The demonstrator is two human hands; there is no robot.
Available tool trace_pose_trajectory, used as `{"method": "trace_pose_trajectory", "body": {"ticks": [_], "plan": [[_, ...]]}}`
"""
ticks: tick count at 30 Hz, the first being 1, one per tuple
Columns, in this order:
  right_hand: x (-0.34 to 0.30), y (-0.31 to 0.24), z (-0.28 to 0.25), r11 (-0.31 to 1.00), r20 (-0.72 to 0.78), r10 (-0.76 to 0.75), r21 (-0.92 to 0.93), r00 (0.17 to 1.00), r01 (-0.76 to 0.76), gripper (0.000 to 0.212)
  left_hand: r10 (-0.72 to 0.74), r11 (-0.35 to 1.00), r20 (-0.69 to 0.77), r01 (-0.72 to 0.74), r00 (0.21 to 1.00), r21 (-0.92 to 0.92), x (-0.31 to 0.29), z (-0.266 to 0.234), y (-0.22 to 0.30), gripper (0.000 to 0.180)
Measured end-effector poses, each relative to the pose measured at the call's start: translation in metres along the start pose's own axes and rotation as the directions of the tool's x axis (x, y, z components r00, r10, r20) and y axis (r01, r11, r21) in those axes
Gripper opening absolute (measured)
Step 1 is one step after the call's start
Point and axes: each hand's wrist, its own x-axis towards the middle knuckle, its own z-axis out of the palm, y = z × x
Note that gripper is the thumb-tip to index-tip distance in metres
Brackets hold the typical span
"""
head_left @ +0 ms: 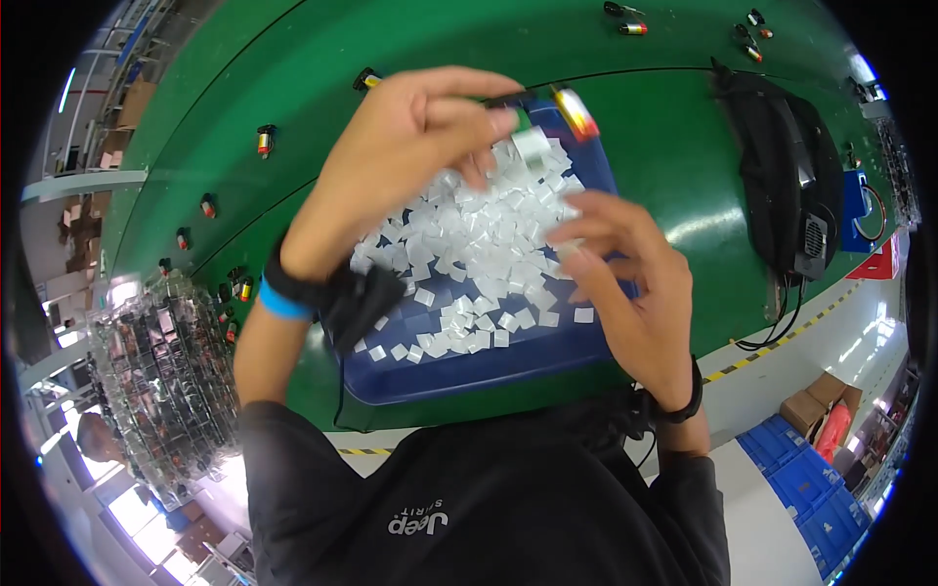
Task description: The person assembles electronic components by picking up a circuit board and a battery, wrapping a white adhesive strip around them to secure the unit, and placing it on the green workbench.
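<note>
My left hand (415, 146) is closed above the far part of a blue tray (440, 381), gripping a small battery-like cylinder (576, 113) by its dark end. The cylinder has a white, yellow and red wrap and is smeared by motion. Just below it a white square piece (532, 146) shows near my left fingertips; whether it is stuck to anything I cannot tell. Many loose white squares (469, 234) cover the tray's floor. Over the tray's right side, my right hand (635, 283) has bent fingers with the thumb apart, and nothing shows in them.
More battery-like cylinders (265, 142) lie scattered on the green table (674, 127). A black bag (782, 166) rests at the right, near a blue box (862, 210). Stacked clear packs (161, 381) stand at the left. Blue crates (796, 479) are on the floor at lower right.
</note>
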Motion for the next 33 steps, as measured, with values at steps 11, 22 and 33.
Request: {"method": "trace_pose_trajectory", "body": {"ticks": [11,22,33], "plan": [[-0.001,0.013,0.000,0.972,0.113,0.154,0.163,0.982,-0.171,0.018,0.021,0.998,-0.124,-0.013,0.992,0.064,-0.082,0.045,-0.011,0.047],[0.002,0.012,-0.003,0.977,0.195,0.208,0.005,0.959,-0.213,0.021,0.013,0.985,0.066,-0.025,0.998,0.173,-0.065,0.033,-0.025,0.032],[0.004,0.016,0.011,0.954,0.234,0.209,-0.263,0.950,-0.145,0.028,-0.069,0.985,-0.010,0.070,0.998,0.156,-0.071,0.028,-0.040,0.020]]}}
